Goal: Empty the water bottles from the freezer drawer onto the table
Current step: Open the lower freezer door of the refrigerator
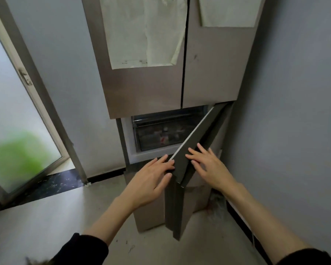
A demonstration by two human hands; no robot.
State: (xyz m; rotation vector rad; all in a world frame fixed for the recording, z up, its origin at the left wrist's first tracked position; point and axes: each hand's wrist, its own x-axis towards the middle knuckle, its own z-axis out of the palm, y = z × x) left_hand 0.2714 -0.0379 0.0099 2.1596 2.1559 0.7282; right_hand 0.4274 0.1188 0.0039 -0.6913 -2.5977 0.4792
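Note:
A tall fridge (145, 88) stands against the wall. Its lower right freezer door (197, 142) is swung partly open toward me. Behind it a dark see-through freezer drawer (157, 134) shows bottles (163, 133) dimly inside, with white caps and red labels. My left hand (151, 178) rests at the door's inner edge, fingers fairly straight, fingertips touching the edge. My right hand (206, 167) lies flat on the door's top edge with fingers spread. Neither hand holds a bottle.
A frosted glass door (17, 119) with a metal frame stands at the left, a green blur behind it. A grey wall (294, 111) closes in on the right. Papers (141, 31) hang on the upper fridge doors. Pale floor (46, 217) lies below.

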